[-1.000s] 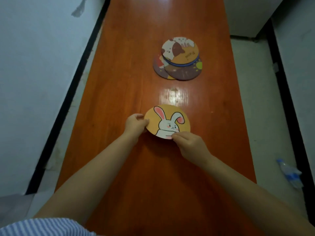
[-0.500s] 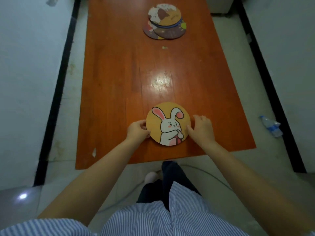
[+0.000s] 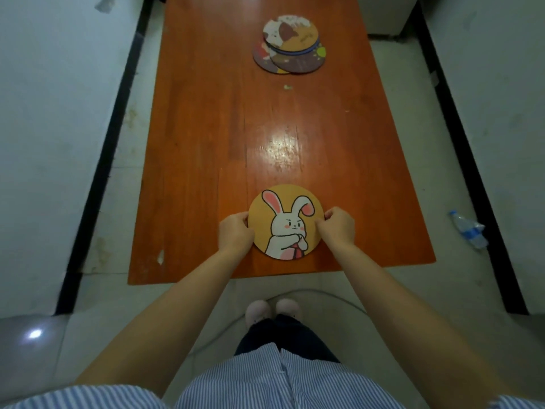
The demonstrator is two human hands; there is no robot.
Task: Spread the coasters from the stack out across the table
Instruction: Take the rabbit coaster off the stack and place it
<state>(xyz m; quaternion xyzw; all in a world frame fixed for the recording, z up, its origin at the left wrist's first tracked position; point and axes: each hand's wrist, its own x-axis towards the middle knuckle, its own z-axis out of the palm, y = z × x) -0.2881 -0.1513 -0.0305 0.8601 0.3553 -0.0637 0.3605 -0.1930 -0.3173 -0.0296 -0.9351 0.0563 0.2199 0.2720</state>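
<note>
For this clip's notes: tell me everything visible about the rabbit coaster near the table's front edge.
The round orange coaster with a white cartoon rabbit is a thin, flat disc, apparently card or cork. The rabbit has pink inner ears, blushing cheeks and a small red detail at its chest. It lies face up on the glossy orange-brown wooden table close to the near edge, far from the loose stack of round printed coasters. The left hand pinches its left rim and the right hand its right rim.

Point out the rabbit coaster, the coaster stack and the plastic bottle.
rabbit coaster [image 3: 290, 224], head view, on the rabbit's face.
coaster stack [image 3: 290, 35], head view, on the top coaster.
plastic bottle [image 3: 468, 230], head view, on its body.
</note>
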